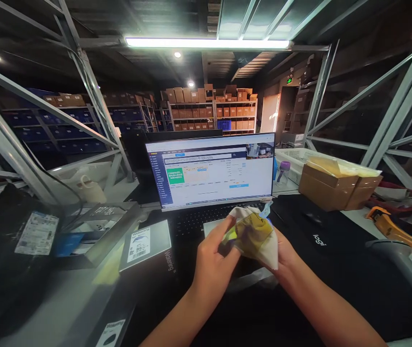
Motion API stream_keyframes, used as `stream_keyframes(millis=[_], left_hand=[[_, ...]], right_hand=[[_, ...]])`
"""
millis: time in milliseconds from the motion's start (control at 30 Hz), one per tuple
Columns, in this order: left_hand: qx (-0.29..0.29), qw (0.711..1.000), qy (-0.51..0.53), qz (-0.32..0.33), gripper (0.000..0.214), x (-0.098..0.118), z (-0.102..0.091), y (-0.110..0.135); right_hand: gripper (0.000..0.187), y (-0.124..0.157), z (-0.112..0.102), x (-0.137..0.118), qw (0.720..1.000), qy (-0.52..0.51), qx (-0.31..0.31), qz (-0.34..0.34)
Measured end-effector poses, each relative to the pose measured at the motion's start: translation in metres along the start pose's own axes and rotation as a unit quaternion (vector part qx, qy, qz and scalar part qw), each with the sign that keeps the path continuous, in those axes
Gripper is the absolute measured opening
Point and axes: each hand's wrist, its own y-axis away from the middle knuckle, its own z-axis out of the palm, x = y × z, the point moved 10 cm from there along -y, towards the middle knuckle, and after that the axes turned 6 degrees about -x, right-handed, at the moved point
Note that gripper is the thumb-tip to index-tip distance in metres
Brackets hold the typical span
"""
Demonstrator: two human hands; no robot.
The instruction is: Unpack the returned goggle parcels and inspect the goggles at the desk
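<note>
Above the black desk mat, in front of the keyboard (194, 218), both hands hold an off-white cloth (269, 250) with a see-through yellow, lens-like piece (252, 229) in it. My left hand (215, 253) pinches the left side of the bundle between thumb and fingers. From below and the right, my right hand (282, 253) grips the cloth, its fingers mostly hidden behind it. A small light-blue tag (266, 210) sticks out at the top. What exactly the yellow piece is, I cannot make out. Flat grey boxes (144, 246) marked "Wakening" lie to the left.
A lit monitor (215, 173) stands behind the keyboard. To the right are cardboard boxes (328, 185), a mouse (313, 219), an orange tape dispenser (390, 226) and a grey scanner-like device (404, 262). At left are an open grey box (108, 241) and a black bag (6, 270) with a label.
</note>
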Motion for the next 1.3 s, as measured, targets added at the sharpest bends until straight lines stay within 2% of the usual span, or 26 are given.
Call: stream_keyframes(millis=[100, 167, 267, 400, 533, 633, 767, 967, 1167, 1300], left_hand=[[0.005, 0.999, 0.030, -0.018, 0.052, -0.005, -0.003, -0.001], [0.003, 0.999, 0.043, -0.031, 0.054, -0.008, -0.004, -0.002], [-0.002, 0.998, 0.050, -0.044, 0.054, -0.010, -0.004, -0.002], [0.007, 0.996, 0.066, -0.052, 0.053, -0.011, -0.007, -0.004], [0.029, 0.996, 0.054, -0.059, 0.054, -0.011, -0.015, -0.007], [0.033, 0.997, 0.033, -0.057, 0.054, -0.009, -0.019, -0.007], [0.037, 0.998, 0.005, -0.041, 0.053, -0.006, -0.020, -0.004], [0.046, 0.997, -0.059, 0.015, 0.053, 0.003, -0.023, -0.003], [0.024, 0.989, -0.128, 0.072, 0.053, 0.021, -0.021, -0.003], [0.041, 0.986, -0.135, 0.086, 0.054, 0.024, -0.021, -0.001]], right_hand=[[0.037, 0.002, 0.001, 0.010, 0.998, -0.035, 0.021, 0.037], [0.036, 0.002, 0.004, 0.005, 1.000, 0.003, 0.010, 0.006], [0.034, 0.002, 0.009, -0.002, 0.998, 0.057, -0.020, -0.028], [0.032, 0.005, 0.015, -0.002, 0.994, 0.078, -0.071, -0.021], [0.046, 0.009, 0.025, 0.006, 0.986, 0.076, -0.149, -0.001], [0.049, 0.010, 0.026, 0.008, 0.981, 0.094, -0.172, -0.012], [0.047, 0.006, 0.021, 0.006, 0.986, 0.099, -0.133, -0.029], [0.046, 0.007, 0.024, 0.001, 0.994, 0.059, -0.085, -0.029], [0.049, 0.011, 0.016, -0.014, 0.999, -0.015, -0.033, 0.011], [0.050, 0.012, 0.014, -0.014, 1.000, -0.026, 0.002, -0.013]])
